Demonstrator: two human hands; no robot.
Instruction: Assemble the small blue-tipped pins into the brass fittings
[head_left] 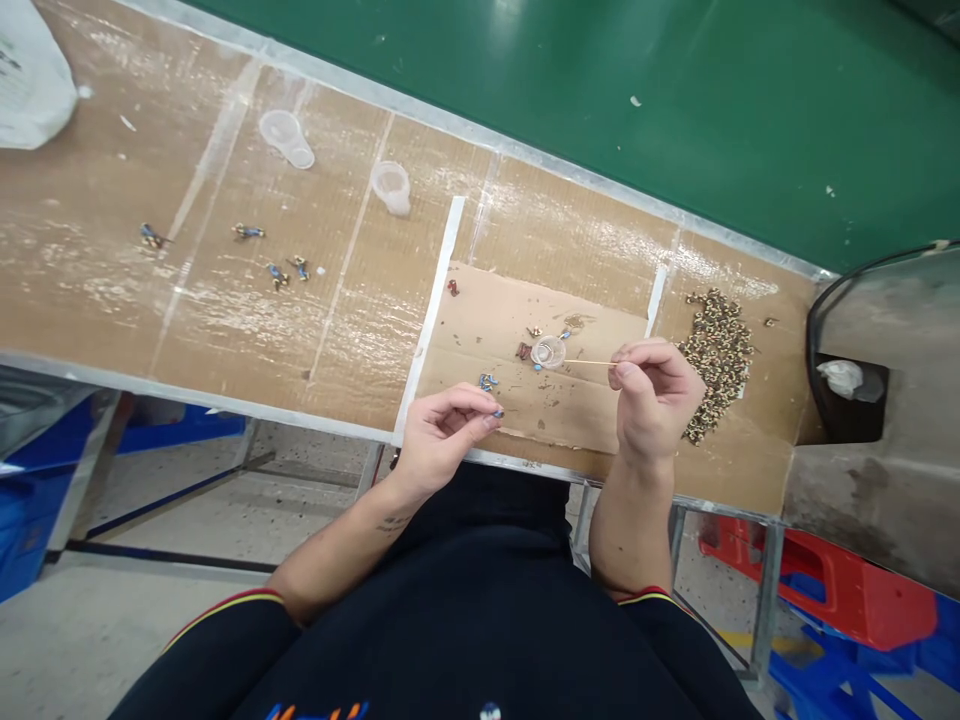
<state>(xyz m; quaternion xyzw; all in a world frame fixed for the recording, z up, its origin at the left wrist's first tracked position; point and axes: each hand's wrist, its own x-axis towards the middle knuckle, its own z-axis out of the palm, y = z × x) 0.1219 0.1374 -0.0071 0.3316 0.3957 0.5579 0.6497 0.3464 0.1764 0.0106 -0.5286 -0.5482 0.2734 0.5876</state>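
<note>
My left hand [450, 430], above the front edge of the cardboard sheet [592, 405], pinches a small blue piece [499, 413] between thumb and fingertips. A thin wooden stick [589, 362] is held in my right hand [654, 392], its far end at a small clear cup [548, 352]. Around the cup lie reddish-brown pieces [523, 352] and a few small brass and blue pieces. A little cluster of blue parts [488, 382] rests just beyond my left fingertips. To the right of my right hand is a large pile of brass-coloured parts [716, 350].
Two clear plastic cups [283, 135] [391, 187] lie farther back on the left. Several blue and brass parts [276, 275] are scattered on the left. A white bag [30, 80] sits at the far left, and a grey metal box [885, 430] with a black cable stands at right.
</note>
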